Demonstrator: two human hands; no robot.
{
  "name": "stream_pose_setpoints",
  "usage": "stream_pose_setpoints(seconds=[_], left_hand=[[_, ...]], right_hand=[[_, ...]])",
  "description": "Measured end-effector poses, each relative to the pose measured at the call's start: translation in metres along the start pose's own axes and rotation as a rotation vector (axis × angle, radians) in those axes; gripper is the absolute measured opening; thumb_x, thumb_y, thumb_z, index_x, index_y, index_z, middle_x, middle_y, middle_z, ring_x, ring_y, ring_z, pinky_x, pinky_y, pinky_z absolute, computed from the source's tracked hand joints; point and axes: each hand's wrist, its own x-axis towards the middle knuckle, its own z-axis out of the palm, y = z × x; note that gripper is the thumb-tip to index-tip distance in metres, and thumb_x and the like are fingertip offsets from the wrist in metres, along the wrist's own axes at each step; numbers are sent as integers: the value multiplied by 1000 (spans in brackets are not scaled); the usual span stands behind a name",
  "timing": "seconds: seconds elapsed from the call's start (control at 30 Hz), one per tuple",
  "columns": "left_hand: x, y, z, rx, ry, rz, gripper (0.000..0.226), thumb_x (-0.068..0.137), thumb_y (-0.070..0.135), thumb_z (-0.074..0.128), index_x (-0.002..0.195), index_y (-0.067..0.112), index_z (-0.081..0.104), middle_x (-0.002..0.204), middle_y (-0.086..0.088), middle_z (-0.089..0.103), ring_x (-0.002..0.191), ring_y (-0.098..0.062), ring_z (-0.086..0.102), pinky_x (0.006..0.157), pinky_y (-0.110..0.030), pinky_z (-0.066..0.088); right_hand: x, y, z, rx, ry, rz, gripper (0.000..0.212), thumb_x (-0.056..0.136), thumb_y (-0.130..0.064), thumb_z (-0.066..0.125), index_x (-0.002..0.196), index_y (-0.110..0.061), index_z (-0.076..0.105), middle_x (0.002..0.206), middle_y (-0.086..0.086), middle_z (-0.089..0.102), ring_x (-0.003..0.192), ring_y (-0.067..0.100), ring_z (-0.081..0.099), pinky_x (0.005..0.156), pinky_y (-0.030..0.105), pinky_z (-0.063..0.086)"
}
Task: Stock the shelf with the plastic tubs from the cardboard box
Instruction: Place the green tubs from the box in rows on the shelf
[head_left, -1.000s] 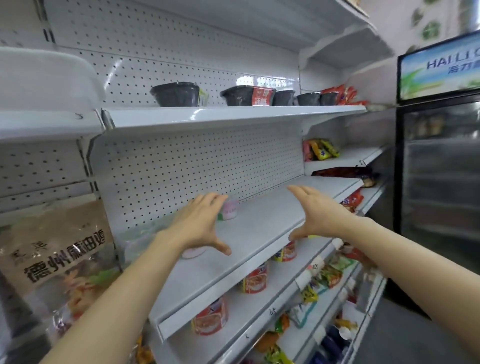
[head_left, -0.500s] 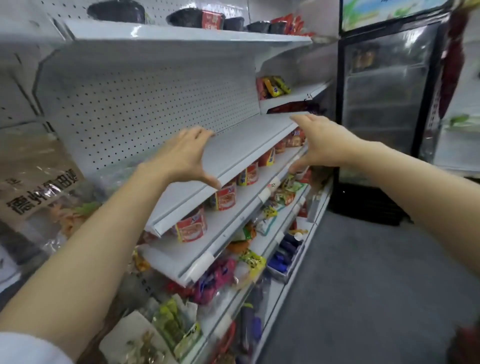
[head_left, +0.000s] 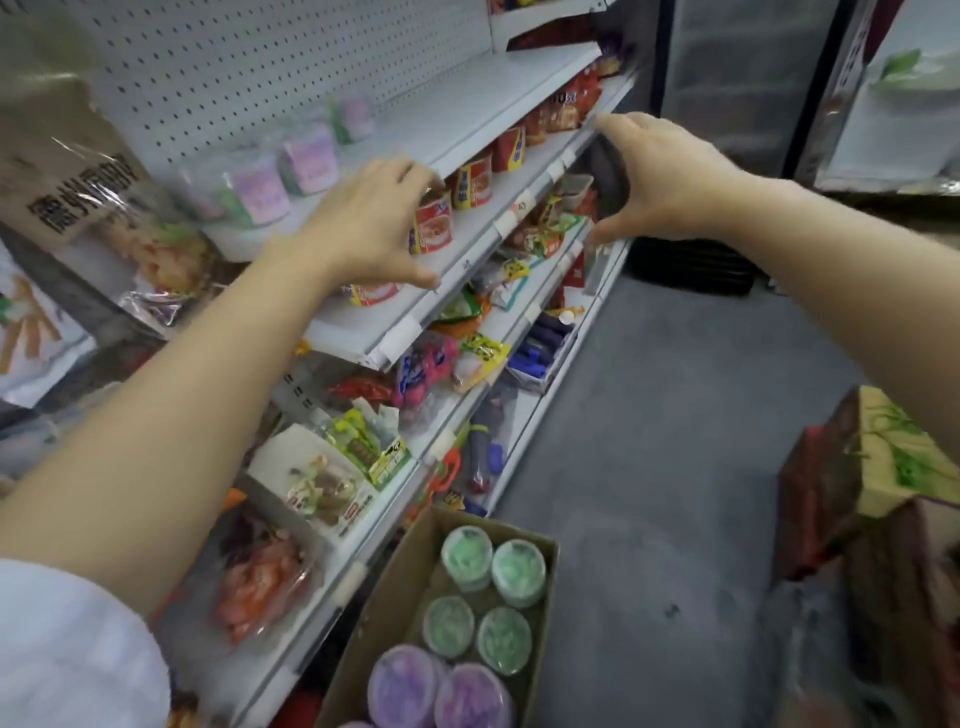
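We hold both arms out in front of a white metal shelf with a perforated back panel. Our left hand hangs palm-down in front of the shelf's front edge, fingers loosely bent and close together, thumb spread out to the side, gripping nothing. Our right hand floats farther right, fingers gently arched and thumb dropped below them in a wide C shape, and it too holds nothing.

On the shelf, toward its left end, a row of clear plastic tubs with pale purple labels already stands; they are round and tapered, blurred by motion. On the shelf below, a line of red cups with printed paper wraps sits upright. Lower tiers carry crinkled, glossy snack packets in many colours.

Down by the foot of the unit, a brown cardboard box stands open on the grey floor. Inside it we see more tubs from above: round lids, four speckled green toward the far end and purple ones nearer us, packed touching in pairs.

A shiny crumpled bag with dark printed characters hangs at the far left. A white sleeve covers our left upper arm.
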Motion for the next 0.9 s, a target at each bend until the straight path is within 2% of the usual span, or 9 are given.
stream_pose_setpoints(seconds=[0.17,0.33,0.53,0.63,0.8,0.9], left_hand=[[-35,-7,52,-63,-37,-35,93,62,57,80,138,19,39,135,-4,43,120,-27,44,97,-43,42],[-80,-13,145,-166,-95,-76,87,67,59,75,137,23,39,135,1,45,122,-23,45,97,-39,43],[-147,-4,295,-286,-296,-129,76,76,55,69,138,26,37,132,6,45,123,-19,44,97,-34,43],[-180,1,361,-315,-422,-131,77,78,52,67,143,25,34,136,4,42,127,-20,41,102,-33,37],[-215,6,464,-358,-562,-138,65,82,44,65,139,22,42,139,0,44,133,-22,39,111,-33,28],[-217,8,515,-332,-587,-95,51,86,43,59,133,26,49,132,3,53,126,-18,44,112,-32,28]], right_hand=[[-26,-17,56,62,-65,46,108,66,-46,83,149,-9,24,149,13,36,136,32,34,106,41,35],[-61,-36,159,152,-190,117,98,68,-41,83,144,-5,32,144,15,42,132,33,37,107,39,34],[-129,-65,321,182,-410,178,99,74,-44,75,149,-5,24,153,14,31,141,30,27,117,35,18],[-168,-77,387,192,-517,246,97,79,-46,70,151,-9,17,156,8,24,144,25,21,117,30,13],[-219,-94,476,243,-623,335,92,77,-40,72,149,-13,21,151,4,34,140,23,30,114,28,20],[-247,-102,520,304,-677,436,92,79,-38,70,151,-14,18,155,5,28,141,25,29,115,32,26]])
